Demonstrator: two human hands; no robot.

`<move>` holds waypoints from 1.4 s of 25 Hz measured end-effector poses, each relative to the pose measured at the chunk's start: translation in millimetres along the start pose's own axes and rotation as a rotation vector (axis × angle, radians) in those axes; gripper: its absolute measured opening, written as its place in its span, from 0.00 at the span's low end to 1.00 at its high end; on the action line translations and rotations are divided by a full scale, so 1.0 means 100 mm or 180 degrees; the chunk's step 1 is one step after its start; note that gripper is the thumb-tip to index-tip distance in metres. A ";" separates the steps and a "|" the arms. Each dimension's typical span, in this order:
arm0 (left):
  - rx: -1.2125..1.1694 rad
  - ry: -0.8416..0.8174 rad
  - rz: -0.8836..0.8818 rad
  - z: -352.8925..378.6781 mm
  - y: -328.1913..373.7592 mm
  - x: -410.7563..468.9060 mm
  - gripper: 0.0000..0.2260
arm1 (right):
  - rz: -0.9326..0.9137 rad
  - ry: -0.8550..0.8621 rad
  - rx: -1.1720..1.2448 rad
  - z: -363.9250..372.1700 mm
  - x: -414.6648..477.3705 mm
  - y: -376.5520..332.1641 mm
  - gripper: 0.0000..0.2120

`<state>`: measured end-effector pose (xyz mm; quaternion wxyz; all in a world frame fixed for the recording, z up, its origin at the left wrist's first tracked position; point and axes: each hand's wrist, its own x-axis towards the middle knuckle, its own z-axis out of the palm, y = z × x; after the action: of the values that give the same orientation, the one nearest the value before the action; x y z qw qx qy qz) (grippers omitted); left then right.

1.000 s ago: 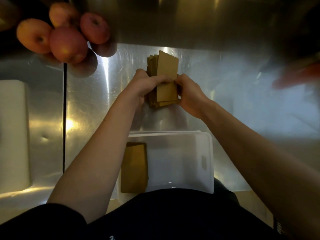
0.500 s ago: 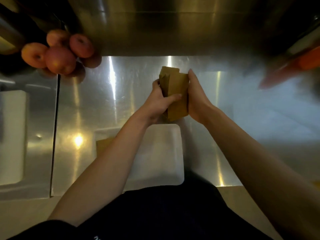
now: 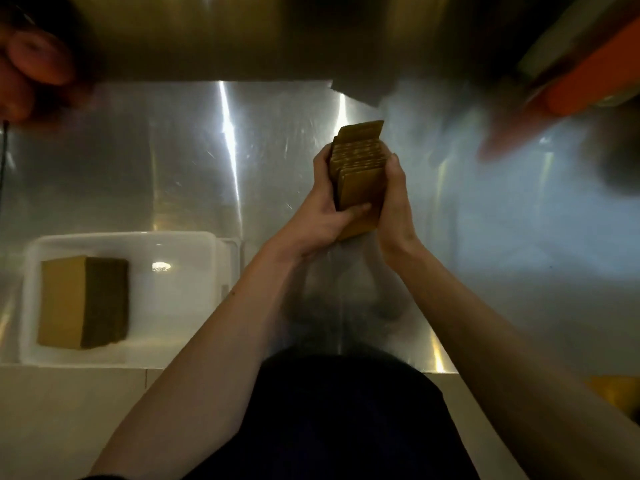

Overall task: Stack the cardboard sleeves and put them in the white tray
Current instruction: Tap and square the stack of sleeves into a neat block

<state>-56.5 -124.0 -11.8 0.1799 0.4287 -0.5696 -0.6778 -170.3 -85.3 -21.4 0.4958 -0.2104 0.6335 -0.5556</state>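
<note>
A stack of brown cardboard sleeves stands on end above the steel counter, squeezed between both hands. My left hand grips its left side with the thumb curled over the front. Against the stack's right side my right hand holds with curled fingers. One sleeve sticks up higher at the back of the stack. The white tray lies at the lower left near the counter's front edge. Inside it, at its left end, rests another stack of cardboard sleeves.
The steel counter runs under everything, with a steel back wall behind. Blurred red apples sit at the far left. An orange object shows blurred at the upper right. A pale floor strip lies below the counter edge.
The view has swung to the right, so the tray now sits at the left. Both hands have lifted the stack upright and squared it between them.
</note>
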 end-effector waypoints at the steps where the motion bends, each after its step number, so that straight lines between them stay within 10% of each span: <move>1: 0.0038 0.0017 0.0044 0.08 -0.04 0.02 0.42 | -0.0070 -0.0070 0.0034 -0.09 0.02 0.06 0.22; 21: -0.0850 0.1757 0.0295 0.71 -0.35 0.14 0.30 | 0.0270 -0.0555 0.0369 -0.42 -0.01 0.22 0.29; 35: -0.1120 0.1683 0.0214 0.72 -0.49 0.26 0.25 | 0.0337 -0.0822 0.0548 -0.47 0.10 0.22 0.31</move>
<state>-115.5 -84.6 -67.6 0.4153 0.5333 -0.3910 -0.6247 -209.3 -64.0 -50.5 0.6178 -0.2032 0.5248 -0.5492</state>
